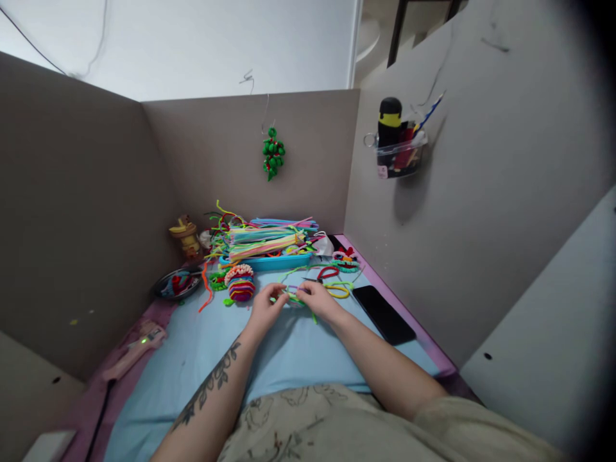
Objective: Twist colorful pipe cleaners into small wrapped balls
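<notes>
My left hand (266,307) and my right hand (320,301) meet above the blue cloth, fingers pinched. Between them is a small piece of bent pipe cleaners (294,297), with green, white and purple showing. A green end hangs below my right fingers. Much of the piece is hidden behind the fingertips. Just left of my left hand stands a striped, rounded pipe-cleaner piece (240,286) in several colours. Close beyond my right hand lie red and yellow loops (339,291), apparently scissor handles, with a dark blade tip beside them.
A pile of pipe cleaners (269,237) fills a blue tray (274,263) at the back. A phone (384,314) lies right, a pink glue gun (137,351) left with its cord, near a dark bowl (177,285). Panels enclose the table; a clear bin (402,159) hangs right.
</notes>
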Demonstrator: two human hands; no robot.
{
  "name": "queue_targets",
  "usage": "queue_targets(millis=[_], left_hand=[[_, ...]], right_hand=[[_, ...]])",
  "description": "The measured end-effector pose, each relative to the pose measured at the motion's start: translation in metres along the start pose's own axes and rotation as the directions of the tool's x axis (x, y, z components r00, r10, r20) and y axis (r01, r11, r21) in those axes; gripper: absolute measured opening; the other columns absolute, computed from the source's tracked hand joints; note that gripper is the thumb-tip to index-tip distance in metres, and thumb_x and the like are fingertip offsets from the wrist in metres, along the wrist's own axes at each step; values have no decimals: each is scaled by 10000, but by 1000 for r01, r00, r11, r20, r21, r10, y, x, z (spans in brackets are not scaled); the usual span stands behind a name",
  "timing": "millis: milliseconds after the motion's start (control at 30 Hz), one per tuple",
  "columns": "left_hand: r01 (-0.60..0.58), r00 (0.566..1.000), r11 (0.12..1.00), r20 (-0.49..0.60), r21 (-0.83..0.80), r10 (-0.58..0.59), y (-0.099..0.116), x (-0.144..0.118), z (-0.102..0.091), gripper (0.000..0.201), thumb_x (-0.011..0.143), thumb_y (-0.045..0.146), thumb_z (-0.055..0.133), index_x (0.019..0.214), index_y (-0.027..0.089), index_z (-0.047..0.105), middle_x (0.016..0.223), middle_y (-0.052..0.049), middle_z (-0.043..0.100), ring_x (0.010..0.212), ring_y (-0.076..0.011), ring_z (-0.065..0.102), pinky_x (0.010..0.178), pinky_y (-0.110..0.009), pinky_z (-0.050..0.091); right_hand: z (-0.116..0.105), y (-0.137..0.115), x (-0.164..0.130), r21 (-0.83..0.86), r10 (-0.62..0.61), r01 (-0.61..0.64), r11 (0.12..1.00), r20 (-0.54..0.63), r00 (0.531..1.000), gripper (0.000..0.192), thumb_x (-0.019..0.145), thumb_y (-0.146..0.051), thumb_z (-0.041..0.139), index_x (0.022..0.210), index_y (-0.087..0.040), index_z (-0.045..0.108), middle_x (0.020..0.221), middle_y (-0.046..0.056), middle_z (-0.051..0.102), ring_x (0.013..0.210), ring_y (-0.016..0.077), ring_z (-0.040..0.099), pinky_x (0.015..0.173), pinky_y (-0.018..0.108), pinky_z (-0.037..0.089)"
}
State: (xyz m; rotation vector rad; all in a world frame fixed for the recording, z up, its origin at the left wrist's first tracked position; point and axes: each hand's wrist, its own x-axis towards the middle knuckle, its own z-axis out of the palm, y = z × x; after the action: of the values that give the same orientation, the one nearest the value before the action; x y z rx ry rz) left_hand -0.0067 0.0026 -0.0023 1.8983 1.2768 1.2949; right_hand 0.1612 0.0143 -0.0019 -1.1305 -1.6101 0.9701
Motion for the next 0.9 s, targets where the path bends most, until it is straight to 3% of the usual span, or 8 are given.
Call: queue_targets(millis=[233,467,667,900], left_hand=[[68,998,996,11,58,-69,2,2,-3,289,784,395,498,617,162,527,567,27,493,570,-111,453,557,-228,362],[14,999,996,30,84,-17,1,1,-3,261,802,364,473,630,170,501,585,26,481,583,-113,437,562,-230,353],[-92,994,975,-42,200,103,-3,1,-3,198,825,307,442,669,191,480,646,12,495,633,-135,456,602,-252,360],[-101,991,972,-61,213,116,-3,1,-1,167,818,267,438,672,196,480,662,8,506,650,-143,474,620,-255,366]], right_hand=[[0,-3,-2,-71,-57,57,996,-4,998,179,738,-295,499,608,-175,475,589,-27,435,576,112,381,553,228,297],[0,-3,-2,-111,-95,95,989,0,995,165,760,-264,482,619,-180,466,594,-28,423,599,119,383,558,228,290],[4,-3,-3,-147,-89,101,984,87,992,169,769,-247,476,615,-177,470,596,-30,433,598,114,385,539,224,273],[2,-7,-4,-62,-69,79,995,154,986,197,783,-284,472,621,-173,457,589,-38,405,585,103,366,519,216,254]])
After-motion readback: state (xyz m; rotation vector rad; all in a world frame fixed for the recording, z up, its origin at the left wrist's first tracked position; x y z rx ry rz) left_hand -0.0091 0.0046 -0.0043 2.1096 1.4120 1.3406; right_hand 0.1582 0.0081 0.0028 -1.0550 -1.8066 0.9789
